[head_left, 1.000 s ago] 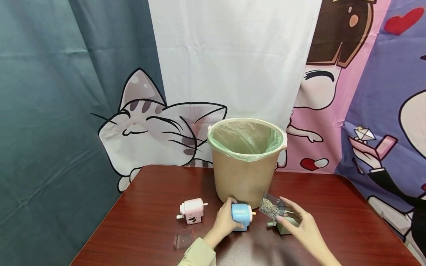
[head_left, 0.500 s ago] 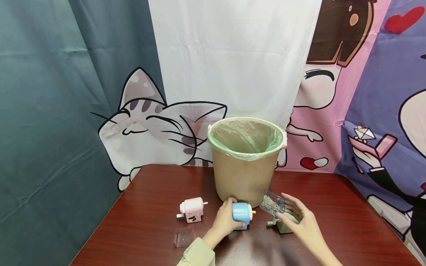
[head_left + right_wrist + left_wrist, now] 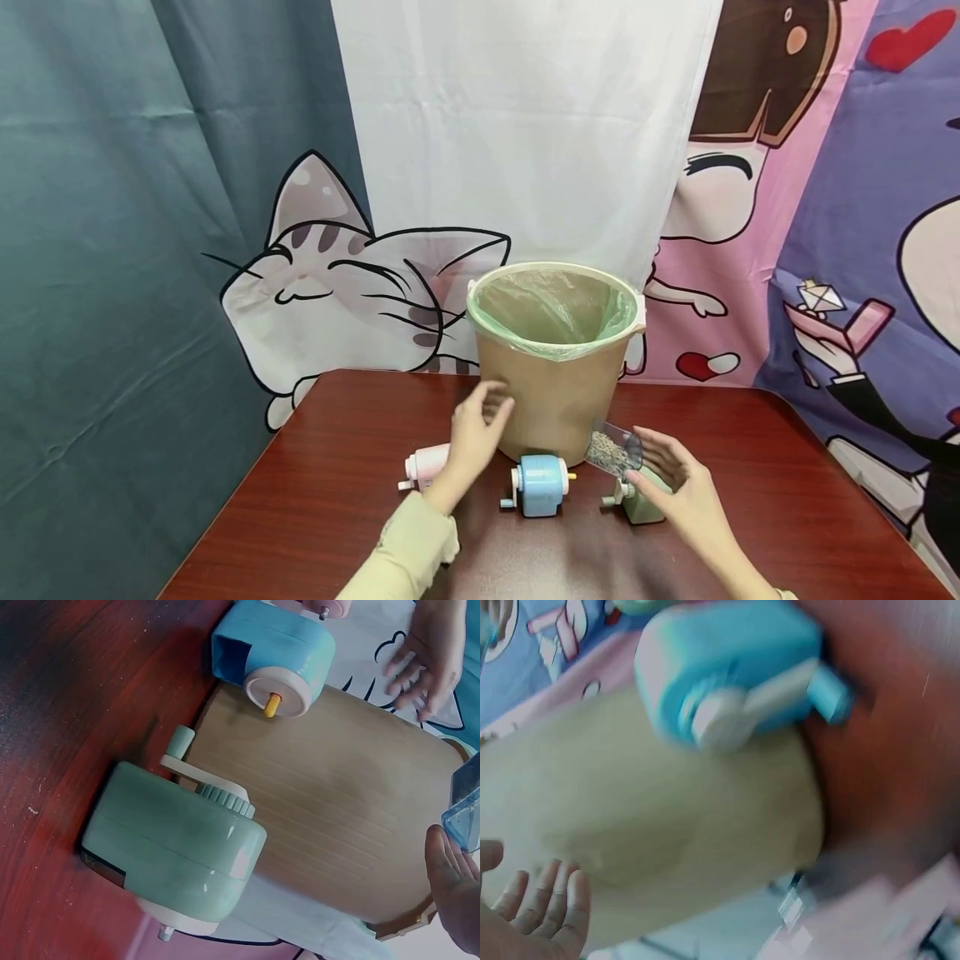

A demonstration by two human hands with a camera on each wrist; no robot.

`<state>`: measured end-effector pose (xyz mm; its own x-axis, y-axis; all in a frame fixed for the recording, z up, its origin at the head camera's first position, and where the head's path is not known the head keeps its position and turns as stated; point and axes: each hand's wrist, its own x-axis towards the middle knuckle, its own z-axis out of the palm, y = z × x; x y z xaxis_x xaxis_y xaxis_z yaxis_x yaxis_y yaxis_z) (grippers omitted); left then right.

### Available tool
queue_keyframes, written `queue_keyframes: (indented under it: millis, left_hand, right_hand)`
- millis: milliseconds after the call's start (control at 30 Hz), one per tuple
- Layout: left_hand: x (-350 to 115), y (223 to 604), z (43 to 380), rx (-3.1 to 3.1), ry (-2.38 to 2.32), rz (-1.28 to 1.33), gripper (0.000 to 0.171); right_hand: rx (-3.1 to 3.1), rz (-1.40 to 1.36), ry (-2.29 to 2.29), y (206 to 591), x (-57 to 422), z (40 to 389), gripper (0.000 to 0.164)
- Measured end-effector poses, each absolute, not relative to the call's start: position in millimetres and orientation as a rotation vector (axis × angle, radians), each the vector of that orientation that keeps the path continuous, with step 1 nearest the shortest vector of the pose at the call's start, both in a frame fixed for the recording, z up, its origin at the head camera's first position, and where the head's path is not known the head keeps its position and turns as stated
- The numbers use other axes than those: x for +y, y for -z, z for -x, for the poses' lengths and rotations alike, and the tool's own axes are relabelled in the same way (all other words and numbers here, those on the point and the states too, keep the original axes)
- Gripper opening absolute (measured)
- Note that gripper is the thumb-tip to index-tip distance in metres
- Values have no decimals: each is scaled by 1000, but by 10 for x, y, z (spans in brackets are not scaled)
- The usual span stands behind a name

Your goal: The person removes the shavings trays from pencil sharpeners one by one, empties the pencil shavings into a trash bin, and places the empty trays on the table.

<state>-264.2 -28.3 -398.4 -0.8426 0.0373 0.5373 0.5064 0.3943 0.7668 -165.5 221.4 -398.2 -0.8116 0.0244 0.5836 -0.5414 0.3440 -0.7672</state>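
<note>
My left hand (image 3: pixel 474 429) is raised in front of the bin with loosely spread fingers, holding nothing. Below it to the right stands a blue crank pencil sharpener (image 3: pixel 543 486), with an orange tip at its front; the right wrist view shows a dark open slot in its body (image 3: pixel 274 634). My right hand (image 3: pixel 686 487) pinches a clear shavings drawer (image 3: pixel 609 452) between thumb and fingers, tilted, with pencil shavings inside. That drawer hangs above and in front of a green crank sharpener (image 3: pixel 647 502). A pink sharpener (image 3: pixel 427 463) stands at the left, partly behind my left forearm.
A tan bin (image 3: pixel 551 396) lined with a green bag stands right behind the sharpeners. All stand on a dark red wooden table (image 3: pixel 352 433). Printed cloth (image 3: pixel 525 125) hangs behind the table.
My left hand has let go of the blue sharpener and moved up and left. The left sleeve now covers the clear drawer on the table. The right hand keeps its drawer nearly in place.
</note>
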Motion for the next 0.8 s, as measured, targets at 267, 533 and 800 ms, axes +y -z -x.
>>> queue_keyframes:
  millis: [267,533,800]
  left_hand:
    - [-529,3444,3007,-2071,1188,367,15]
    - [-608,3055,3302,-2126,827,313,13]
    - [-560,2797,3465,-2281,650,196,19]
  right_hand:
    - [-2110,-437,-1519,3929,2201,1645,45]
    - [-2098,-425,-1507,3889,2172,1640,44]
    - [-2002,-505,-1560,3840,2128,1656,42]
